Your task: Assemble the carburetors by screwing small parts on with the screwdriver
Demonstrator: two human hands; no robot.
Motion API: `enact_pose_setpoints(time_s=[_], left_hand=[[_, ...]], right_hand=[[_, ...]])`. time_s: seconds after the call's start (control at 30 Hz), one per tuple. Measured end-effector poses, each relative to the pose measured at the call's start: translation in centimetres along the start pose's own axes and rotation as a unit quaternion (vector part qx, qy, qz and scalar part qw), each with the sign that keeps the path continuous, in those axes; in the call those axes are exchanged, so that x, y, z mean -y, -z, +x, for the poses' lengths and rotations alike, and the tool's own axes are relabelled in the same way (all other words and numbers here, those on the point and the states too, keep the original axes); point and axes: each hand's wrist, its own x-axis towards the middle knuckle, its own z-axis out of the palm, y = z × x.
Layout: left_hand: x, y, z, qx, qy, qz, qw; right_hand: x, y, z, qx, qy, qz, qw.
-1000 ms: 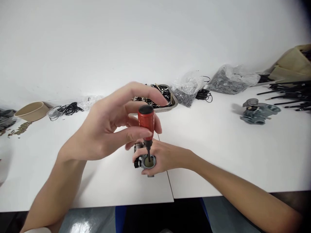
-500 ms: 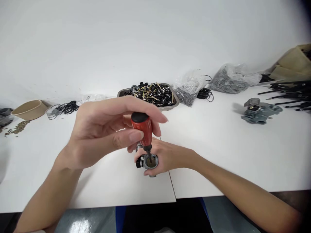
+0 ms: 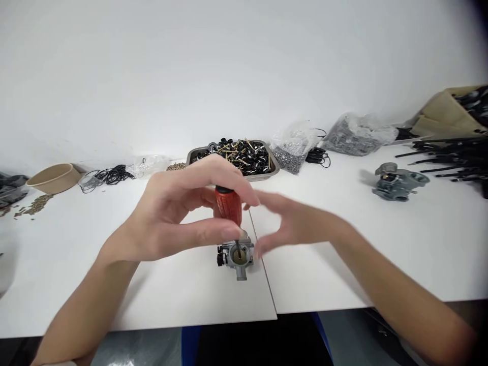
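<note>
A small grey metal carburetor (image 3: 241, 272) stands on the white table near its front edge, its round bore facing up. My left hand (image 3: 190, 208) is closed around a red screwdriver (image 3: 229, 207) with a black end cap. The screwdriver's shaft points down into the bore, over a brass-coloured disc. My right hand (image 3: 292, 223) is just to the right of the carburetor, fingers and thumb apart, with nothing between them. It is slightly blurred.
A metal tray (image 3: 273, 172) of black and brass parts sits behind the hands. Plastic bags (image 3: 353, 134), black rings (image 3: 114, 174) and a beige bowl (image 3: 55, 179) line the wall. Another carburetor (image 3: 398, 183) lies at the right, near black cables (image 3: 457, 157).
My right hand has let go of the carburetor and moved right, its fingers opening. My left hand and the screwdriver are slightly lower and further right. The view has shifted a little.
</note>
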Motion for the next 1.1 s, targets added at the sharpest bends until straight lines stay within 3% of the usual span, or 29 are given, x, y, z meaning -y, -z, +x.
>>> enact_pose_setpoints(time_s=[0.1, 0.2, 0.23, 0.3, 0.37, 0.43, 0.57, 0.7, 0.87, 0.97, 1.1], left_hand=[[0.0, -0.4, 0.2, -0.047, 0.007, -0.023, 0.999], [0.0, -0.7, 0.4, -0.053, 0.026, -0.067, 0.996], [-0.1, -0.7, 0.4, -0.048, 0.032, -0.077, 0.995], [-0.1, -0.7, 0.4, -0.038, 0.037, -0.086, 0.995], [0.0, -0.6, 0.3, -0.030, 0.029, -0.091, 0.995], [0.2, -0.5, 0.3, -0.027, 0.014, -0.096, 0.995], [0.9, -0.7, 0.3, -0.046, 0.018, -0.085, 0.995], [1.2, -0.5, 0.3, -0.058, 0.028, -0.064, 0.996], [1.2, -0.8, 0.4, -0.034, 0.038, -0.054, 0.997], [1.2, -1.7, 0.3, -0.049, 0.028, -0.043, 0.997], [1.2, -2.5, 0.3, -0.099, 0.020, -0.030, 0.994]], right_hand=[[4.3, 3.3, 0.2, -0.127, 0.089, -0.027, 0.988], [8.7, 4.7, 0.9, -0.250, 0.153, -0.097, 0.951], [9.8, 4.7, 1.1, -0.253, 0.172, -0.128, 0.944], [11.2, 4.5, 1.4, -0.191, 0.195, -0.199, 0.941], [11.4, 4.0, 1.7, -0.101, 0.186, -0.259, 0.942], [10.9, 3.8, 1.8, -0.058, 0.167, -0.291, 0.940], [9.7, 4.1, 1.6, -0.071, 0.155, -0.307, 0.936], [9.5, 4.4, 1.4, -0.040, 0.132, -0.259, 0.956], [9.5, 3.1, 2.2, -0.125, 0.053, -0.204, 0.969], [9.3, 1.9, 3.3, -0.183, 0.046, -0.274, 0.943], [9.6, 1.5, 3.7, -0.198, 0.090, -0.368, 0.904]])
